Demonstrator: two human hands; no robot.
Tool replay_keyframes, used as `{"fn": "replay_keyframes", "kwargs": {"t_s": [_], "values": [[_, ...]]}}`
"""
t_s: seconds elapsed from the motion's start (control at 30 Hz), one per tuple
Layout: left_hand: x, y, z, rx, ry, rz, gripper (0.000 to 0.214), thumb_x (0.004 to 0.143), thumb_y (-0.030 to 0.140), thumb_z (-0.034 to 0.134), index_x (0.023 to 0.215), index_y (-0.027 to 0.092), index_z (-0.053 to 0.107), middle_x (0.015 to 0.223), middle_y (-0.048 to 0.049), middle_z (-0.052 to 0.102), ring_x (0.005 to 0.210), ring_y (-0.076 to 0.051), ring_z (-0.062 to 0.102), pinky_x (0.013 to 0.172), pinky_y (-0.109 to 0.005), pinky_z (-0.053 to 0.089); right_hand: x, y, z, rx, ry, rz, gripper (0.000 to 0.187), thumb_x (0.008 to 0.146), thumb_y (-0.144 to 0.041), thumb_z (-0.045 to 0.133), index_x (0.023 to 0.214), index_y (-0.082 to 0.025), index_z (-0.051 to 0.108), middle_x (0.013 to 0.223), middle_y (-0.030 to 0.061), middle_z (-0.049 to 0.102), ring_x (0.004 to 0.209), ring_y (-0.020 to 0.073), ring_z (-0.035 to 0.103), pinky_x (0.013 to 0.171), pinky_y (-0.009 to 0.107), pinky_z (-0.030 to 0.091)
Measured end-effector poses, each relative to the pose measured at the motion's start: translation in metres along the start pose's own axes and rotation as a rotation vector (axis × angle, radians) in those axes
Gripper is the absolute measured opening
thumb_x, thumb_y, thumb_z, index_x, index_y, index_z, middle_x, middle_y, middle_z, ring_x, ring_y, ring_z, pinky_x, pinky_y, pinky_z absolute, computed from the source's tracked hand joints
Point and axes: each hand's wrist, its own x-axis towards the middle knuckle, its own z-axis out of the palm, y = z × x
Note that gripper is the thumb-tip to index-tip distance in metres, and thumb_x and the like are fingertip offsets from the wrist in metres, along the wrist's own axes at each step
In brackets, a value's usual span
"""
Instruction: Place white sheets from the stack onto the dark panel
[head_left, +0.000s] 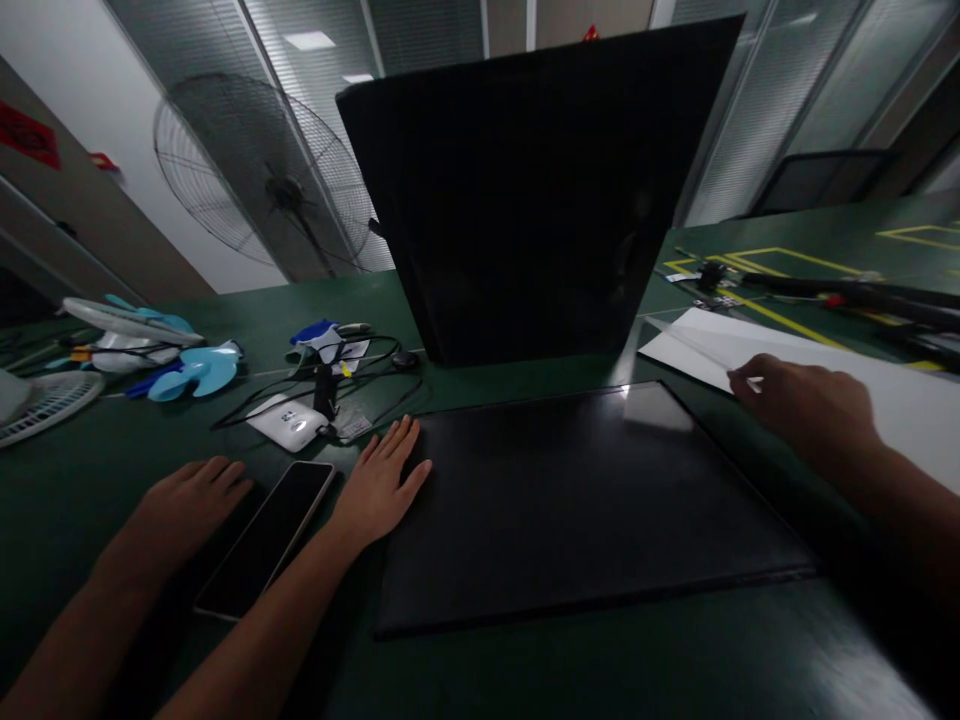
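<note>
My left hand (384, 488) lies palm down with its fingers spread, over the left edge of a flat black rectangular panel (585, 510). Off to the right, my right hand (814, 405) pinches the near end of a thin clear strip (694, 345) above a white sheet (795, 365). Whether the strip is stiff or a film's edge, I cannot tell. Behind the flat panel a large black panel (532, 200) stands upright, leaning slightly. A phone (270, 540) with a dark screen rests just left of my left forearm.
Another person's hand (187, 510) rests on the green table (637, 660) beside the phone. A white device (289, 422) and tangled cables lie behind it. Light blue fan blades (196, 372) and white grilles are at the left. Black rods (862, 295) lie at the right.
</note>
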Motion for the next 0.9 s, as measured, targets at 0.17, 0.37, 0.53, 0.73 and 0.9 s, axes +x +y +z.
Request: {"fn": "replay_keyframes", "kwargs": {"t_s": [0.17, 0.37, 0.53, 0.73, 0.9], "values": [[-0.002, -0.001, -0.001, -0.010, -0.019, 0.007, 0.074, 0.106, 0.061, 0.028, 0.166, 0.018, 0.027, 0.172, -0.0110, 0.022, 0.161, -0.028, 0.019, 0.130, -0.057, 0.021, -0.041, -0.042, -0.050, -0.004, 0.126, -0.183, 0.044, 0.100, -0.054, 0.041, 0.110, -0.022, 0.069, 0.099, 0.0091, 0.071, 0.074, 0.0190, 0.059, 0.063, 0.028, 0.021], [-0.005, -0.003, -0.003, -0.103, 0.009, 0.009, 0.066, 0.109, 0.051, 0.015, 0.164, 0.019, 0.033, 0.171, -0.0085, 0.028, 0.160, -0.023, 0.022, 0.130, -0.053, 0.021, -0.131, -0.129, -0.066, 0.282, 0.069, -1.055, 0.036, 0.103, -0.036, 0.038, 0.108, -0.020, 0.070, 0.105, 0.0073, 0.071, 0.087, 0.0198, 0.067, 0.074, 0.033, 0.048], [-0.006, -0.009, -0.001, -0.130, 0.019, 0.045, 0.066, 0.109, 0.050, 0.013, 0.163, 0.018, 0.033, 0.170, -0.0102, 0.030, 0.159, -0.025, 0.025, 0.130, -0.055, 0.022, -0.186, -0.182, -0.053, 0.449, -0.110, -1.236, 0.062, 0.103, -0.060, 0.040, 0.140, -0.015, 0.060, 0.153, 0.0146, 0.049, 0.140, 0.0359, 0.049, 0.109, 0.051, 0.049], [-0.005, -0.007, 0.000, -0.012, 0.011, 0.077, 0.084, 0.101, 0.066, 0.043, 0.165, 0.015, 0.027, 0.170, -0.0170, 0.026, 0.159, -0.033, 0.026, 0.127, -0.060, 0.024, -0.168, -0.172, -0.058, 0.615, -0.281, -1.277, 0.072, 0.101, -0.067, 0.042, 0.157, -0.023, 0.045, 0.164, 0.0078, 0.034, 0.151, 0.0255, 0.038, 0.126, 0.046, 0.035], [-0.006, -0.005, -0.004, -0.028, 0.007, 0.060, 0.079, 0.101, 0.064, 0.044, 0.164, 0.017, 0.031, 0.169, -0.0162, 0.030, 0.158, -0.033, 0.028, 0.126, -0.061, 0.027, -0.071, -0.090, -0.006, 0.421, -0.029, -0.709, 0.059, 0.102, -0.057, 0.043, 0.154, -0.030, 0.049, 0.157, 0.0041, 0.046, 0.144, 0.0227, 0.045, 0.122, 0.047, 0.039]]}}
